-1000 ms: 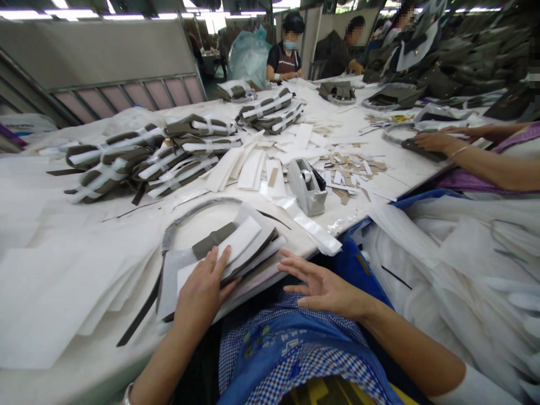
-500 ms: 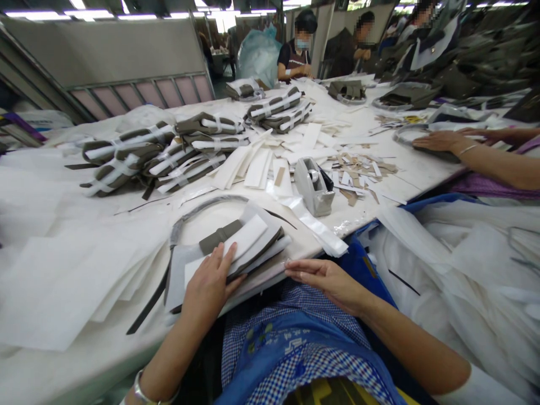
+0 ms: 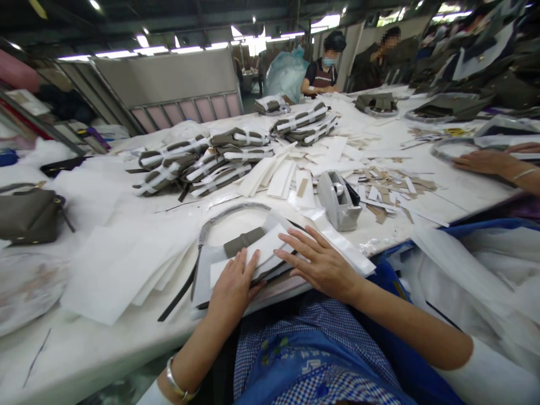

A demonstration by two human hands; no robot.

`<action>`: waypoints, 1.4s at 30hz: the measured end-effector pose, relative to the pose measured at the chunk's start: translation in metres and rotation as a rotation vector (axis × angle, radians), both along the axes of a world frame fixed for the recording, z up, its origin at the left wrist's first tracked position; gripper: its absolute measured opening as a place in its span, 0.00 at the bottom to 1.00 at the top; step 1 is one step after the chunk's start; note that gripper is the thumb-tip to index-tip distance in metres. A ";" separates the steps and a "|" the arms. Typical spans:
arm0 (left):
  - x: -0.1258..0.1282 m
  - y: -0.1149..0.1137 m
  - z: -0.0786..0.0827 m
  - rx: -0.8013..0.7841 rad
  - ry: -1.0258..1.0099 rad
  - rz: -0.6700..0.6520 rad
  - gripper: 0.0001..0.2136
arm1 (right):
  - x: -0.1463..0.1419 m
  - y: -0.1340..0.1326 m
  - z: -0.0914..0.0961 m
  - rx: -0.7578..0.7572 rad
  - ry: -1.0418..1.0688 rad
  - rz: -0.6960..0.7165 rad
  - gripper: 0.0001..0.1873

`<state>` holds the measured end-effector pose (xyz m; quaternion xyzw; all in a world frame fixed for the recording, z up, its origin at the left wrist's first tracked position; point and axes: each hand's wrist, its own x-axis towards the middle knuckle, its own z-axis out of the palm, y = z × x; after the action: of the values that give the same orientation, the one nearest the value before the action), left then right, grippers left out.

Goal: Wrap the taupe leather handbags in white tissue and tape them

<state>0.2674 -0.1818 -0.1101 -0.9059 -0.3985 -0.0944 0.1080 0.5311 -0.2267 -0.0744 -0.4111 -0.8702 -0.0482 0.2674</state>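
Note:
A grey folded leather piece [image 3: 243,242] wrapped in white paper [image 3: 270,250] lies at the near edge of the white table [image 3: 105,349], with a grey strap [image 3: 219,216] curving round behind it. My left hand [image 3: 233,284] lies flat on the near left of the wrapped piece, fingers stretched out. My right hand [image 3: 323,261] rests on its right side, fingers spread over the paper.
A stack of white sheets [image 3: 122,264] lies to the left, a grey handbag [image 3: 29,214] at far left. A grey tape dispenser [image 3: 337,199] stands behind my right hand. Wrapped grey bundles [image 3: 198,163] and paper strips [image 3: 278,174] fill the middle. Another person's hand [image 3: 485,160] works at right; people sit at the far end.
My right hand has moved up from the table edge onto the wrapped piece. The view has swung left, bringing the handbag into sight. My left hand has stayed pressed on the paper.

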 end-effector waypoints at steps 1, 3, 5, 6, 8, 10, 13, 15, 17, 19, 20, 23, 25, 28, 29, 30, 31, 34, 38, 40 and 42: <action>0.001 -0.001 0.000 -0.010 0.012 0.010 0.33 | -0.001 0.014 -0.001 0.008 -0.052 0.038 0.35; 0.004 -0.003 0.000 -0.022 0.038 0.036 0.33 | -0.001 0.035 -0.010 -0.007 -0.108 0.117 0.34; 0.009 -0.006 -0.001 -0.022 0.067 0.056 0.31 | 0.001 0.046 -0.027 -0.030 -0.114 0.157 0.31; 0.012 -0.008 -0.002 -0.018 0.079 0.065 0.29 | 0.002 0.047 -0.036 -0.037 -0.111 0.156 0.30; 0.016 -0.013 -0.004 -0.004 0.092 0.083 0.26 | 0.005 0.046 -0.053 -0.037 -0.099 0.135 0.30; 0.021 -0.017 -0.007 0.016 0.087 0.102 0.25 | 0.007 0.042 -0.064 -0.026 -0.076 0.111 0.30; 0.027 -0.022 -0.009 0.045 0.056 0.122 0.27 | 0.006 0.038 -0.071 -0.009 -0.040 0.088 0.31; 0.030 -0.024 -0.010 0.048 0.027 0.133 0.28 | 0.004 0.038 -0.072 0.013 -0.029 0.073 0.30; 0.033 -0.024 -0.011 0.046 0.001 0.136 0.27 | 0.001 0.039 -0.072 0.038 -0.022 0.056 0.29; 0.035 -0.023 -0.014 0.058 -0.023 0.129 0.26 | -0.001 0.038 -0.069 0.046 -0.021 0.038 0.26; 0.035 -0.023 -0.016 0.071 -0.034 0.123 0.25 | -0.002 0.037 -0.067 0.039 -0.018 0.033 0.25; 0.033 -0.023 -0.023 0.121 -0.057 0.115 0.25 | -0.001 0.027 -0.059 0.010 0.059 0.035 0.23; 0.032 -0.024 -0.026 0.141 -0.060 0.114 0.25 | 0.002 0.014 -0.057 0.005 0.237 -0.049 0.22; 0.031 -0.025 -0.027 0.145 -0.050 0.109 0.25 | 0.009 -0.005 -0.061 -0.134 0.623 -0.346 0.23; 0.031 -0.025 -0.027 0.143 -0.048 0.109 0.25 | 0.011 -0.010 -0.064 -0.245 0.746 -0.424 0.25; 0.031 -0.025 -0.026 0.142 -0.046 0.109 0.25 | 0.013 -0.012 -0.066 -0.382 0.849 -0.467 0.28; 0.031 -0.025 -0.026 0.141 -0.048 0.109 0.25 | 0.014 -0.013 -0.068 -0.520 0.931 -0.478 0.31; 0.032 -0.025 -0.024 0.138 -0.064 0.102 0.25 | 0.015 -0.006 -0.067 -0.790 1.000 -0.470 0.37; 0.028 -0.025 -0.027 0.135 -0.083 0.089 0.27 | 0.014 0.008 -0.049 -0.881 0.909 -0.480 0.26; 0.025 -0.024 -0.030 0.160 -0.100 0.081 0.29 | 0.010 0.012 -0.039 -0.932 0.920 -0.454 0.21; 0.022 -0.023 -0.034 0.197 -0.126 0.075 0.30 | 0.005 0.012 -0.032 -0.967 0.990 -0.430 0.21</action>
<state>0.2898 -0.2050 -0.1439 -0.8677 -0.4269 -0.1855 0.1747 0.5356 -0.2150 -0.1064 -0.6189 -0.4710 0.4823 0.4031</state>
